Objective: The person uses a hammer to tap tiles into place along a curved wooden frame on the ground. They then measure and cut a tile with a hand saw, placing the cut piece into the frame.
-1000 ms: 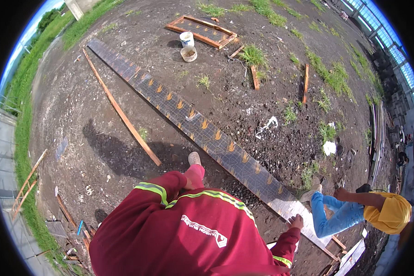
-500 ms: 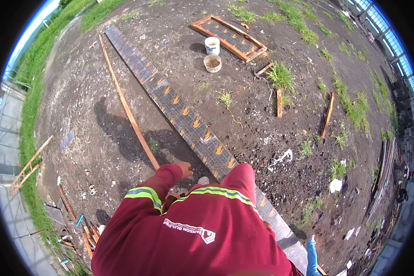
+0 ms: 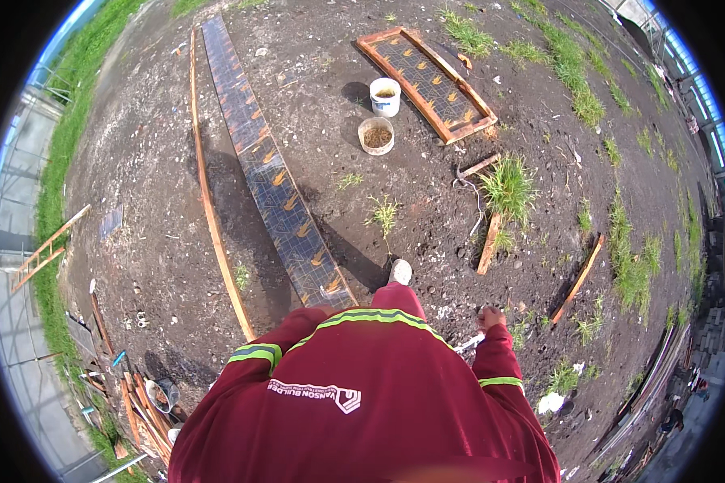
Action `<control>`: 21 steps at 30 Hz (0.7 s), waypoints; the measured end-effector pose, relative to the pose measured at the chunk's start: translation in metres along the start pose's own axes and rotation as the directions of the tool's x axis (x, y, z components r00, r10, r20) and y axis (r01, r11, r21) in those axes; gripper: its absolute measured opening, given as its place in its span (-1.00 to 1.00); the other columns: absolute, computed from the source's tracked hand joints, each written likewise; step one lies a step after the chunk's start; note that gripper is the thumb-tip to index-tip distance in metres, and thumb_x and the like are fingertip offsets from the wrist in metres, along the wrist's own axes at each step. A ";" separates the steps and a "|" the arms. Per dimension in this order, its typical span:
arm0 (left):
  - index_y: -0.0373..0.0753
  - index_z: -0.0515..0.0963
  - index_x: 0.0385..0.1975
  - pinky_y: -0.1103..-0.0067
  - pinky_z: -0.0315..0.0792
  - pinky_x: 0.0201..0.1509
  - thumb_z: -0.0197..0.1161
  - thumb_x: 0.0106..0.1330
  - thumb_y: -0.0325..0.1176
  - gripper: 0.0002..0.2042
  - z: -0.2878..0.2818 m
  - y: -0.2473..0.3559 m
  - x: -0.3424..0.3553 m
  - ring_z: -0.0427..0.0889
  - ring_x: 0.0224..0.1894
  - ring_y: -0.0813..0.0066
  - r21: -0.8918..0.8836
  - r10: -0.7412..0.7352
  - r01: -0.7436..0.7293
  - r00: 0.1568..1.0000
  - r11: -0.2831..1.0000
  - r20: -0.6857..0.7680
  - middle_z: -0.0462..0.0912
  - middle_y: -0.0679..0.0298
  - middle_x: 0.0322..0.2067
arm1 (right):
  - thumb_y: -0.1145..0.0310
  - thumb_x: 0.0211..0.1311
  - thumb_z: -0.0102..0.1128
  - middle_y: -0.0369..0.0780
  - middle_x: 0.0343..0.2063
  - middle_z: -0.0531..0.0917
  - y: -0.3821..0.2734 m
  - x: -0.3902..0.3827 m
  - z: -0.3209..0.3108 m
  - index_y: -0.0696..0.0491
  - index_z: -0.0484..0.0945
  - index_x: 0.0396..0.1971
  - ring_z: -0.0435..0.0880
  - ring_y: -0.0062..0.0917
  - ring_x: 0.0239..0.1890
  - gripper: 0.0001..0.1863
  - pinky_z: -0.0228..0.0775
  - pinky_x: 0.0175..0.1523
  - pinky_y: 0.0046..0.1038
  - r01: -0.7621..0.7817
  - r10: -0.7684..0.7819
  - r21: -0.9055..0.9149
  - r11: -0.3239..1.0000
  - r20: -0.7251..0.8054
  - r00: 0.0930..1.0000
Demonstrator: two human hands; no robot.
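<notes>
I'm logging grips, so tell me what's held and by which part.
The right hand shows nothing held. The left hand is mostly hidden, so any hold on the patterned panel cannot be told.

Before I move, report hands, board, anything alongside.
Left hand mostly hidden; right hand visible, grip unclear. Long patterned board stretches ahead. Wooden strip lies alongside, left.
</notes>
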State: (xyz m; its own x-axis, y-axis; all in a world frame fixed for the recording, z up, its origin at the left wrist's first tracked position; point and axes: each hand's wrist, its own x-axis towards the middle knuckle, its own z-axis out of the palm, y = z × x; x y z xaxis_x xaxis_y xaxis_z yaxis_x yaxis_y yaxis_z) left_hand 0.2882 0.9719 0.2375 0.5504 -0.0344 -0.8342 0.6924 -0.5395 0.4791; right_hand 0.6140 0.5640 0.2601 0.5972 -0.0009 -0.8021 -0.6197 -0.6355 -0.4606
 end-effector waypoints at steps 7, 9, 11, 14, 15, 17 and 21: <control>0.37 0.20 0.16 0.04 -0.01 0.25 -0.11 0.19 0.13 -0.52 -0.107 0.111 0.016 -0.03 0.28 -0.16 0.290 -0.040 0.087 0.986 0.953 -0.164 -0.01 -0.04 0.26 | 0.22 0.18 0.06 -0.22 -0.47 0.59 -0.247 -0.003 -0.007 0.08 0.42 -0.08 0.59 -0.58 -0.55 -0.64 0.43 -0.57 -0.55 0.489 -0.492 0.060 0.870 0.055 0.869; 0.37 0.19 0.16 0.06 -0.01 0.26 -0.11 0.17 0.15 -0.51 -0.136 0.122 0.036 -0.02 0.28 -0.20 0.298 -0.095 0.133 0.986 0.945 -0.141 -0.04 -0.08 0.26 | 0.21 0.18 0.06 -0.24 -0.47 0.59 -0.253 0.014 -0.002 0.09 0.45 -0.13 0.59 -0.58 -0.53 -0.67 0.42 -0.56 -0.57 0.391 -0.386 -0.058 0.919 0.081 0.919; 0.35 0.17 0.18 0.15 0.07 0.25 -0.08 0.16 0.15 -0.48 -0.159 0.124 0.069 0.01 0.26 -0.22 0.349 -0.132 0.175 0.981 0.921 -0.145 -0.01 -0.12 0.25 | 0.20 0.17 0.07 -0.25 -0.47 0.60 -0.239 0.047 0.004 0.08 0.46 -0.15 0.60 -0.58 -0.51 -0.67 0.41 -0.57 -0.57 0.268 -0.253 -0.200 0.943 0.094 0.963; 0.28 0.18 0.18 0.26 0.14 0.24 -0.06 0.16 0.12 -0.47 -0.199 0.102 0.119 0.06 0.26 -0.14 -0.045 -0.072 0.073 0.997 0.996 0.017 0.05 -0.12 0.23 | 0.19 0.14 0.05 -0.19 -0.41 0.60 -0.184 0.119 0.007 0.07 0.49 -0.19 0.61 -0.47 -0.42 -0.68 0.43 -0.46 -0.46 0.082 -0.025 -0.411 0.908 0.141 0.990; 0.09 0.30 0.15 0.34 0.04 0.29 -0.07 0.12 0.19 -0.41 -0.210 0.109 0.141 0.08 0.28 0.03 0.081 0.162 -0.163 0.987 0.983 0.011 0.16 -0.05 0.21 | 0.19 0.13 0.03 -0.16 -0.38 0.61 -0.165 0.149 0.010 0.07 0.50 -0.21 0.61 -0.42 -0.38 -0.69 0.44 -0.41 -0.41 0.203 -0.092 -0.623 0.756 0.206 0.974; 0.03 0.31 0.14 0.33 0.07 0.27 -0.07 0.13 0.19 -0.40 -0.251 0.106 0.152 0.12 0.26 0.04 0.037 0.048 -0.046 0.998 0.998 -0.039 0.19 -0.03 0.19 | 0.19 0.12 0.00 -0.09 -0.32 0.61 -0.136 0.203 0.021 0.07 0.52 -0.24 0.62 -0.31 -0.29 -0.69 0.45 -0.30 -0.31 0.526 -0.166 -0.840 0.130 0.505 0.847; -0.22 0.30 0.12 0.35 0.18 0.20 -0.03 0.15 0.14 -0.36 -0.350 0.110 0.149 0.32 0.14 0.02 -0.022 0.063 -0.065 0.995 0.998 -0.079 0.32 -0.06 0.11 | 0.20 0.10 -0.02 -0.03 -0.27 0.59 -0.159 0.217 0.018 0.07 0.54 -0.28 0.59 -0.21 -0.18 -0.70 0.43 -0.16 -0.23 0.534 0.009 -0.844 -0.043 0.534 0.845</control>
State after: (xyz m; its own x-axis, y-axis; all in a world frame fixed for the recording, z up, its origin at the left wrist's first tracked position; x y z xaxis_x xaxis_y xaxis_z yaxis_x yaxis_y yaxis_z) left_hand 0.6097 1.2016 0.2620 0.6281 -0.0018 -0.7782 0.6652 -0.5177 0.5381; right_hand 0.8335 0.6790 0.1523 0.2271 0.4062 -0.8851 0.7759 -0.6248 -0.0877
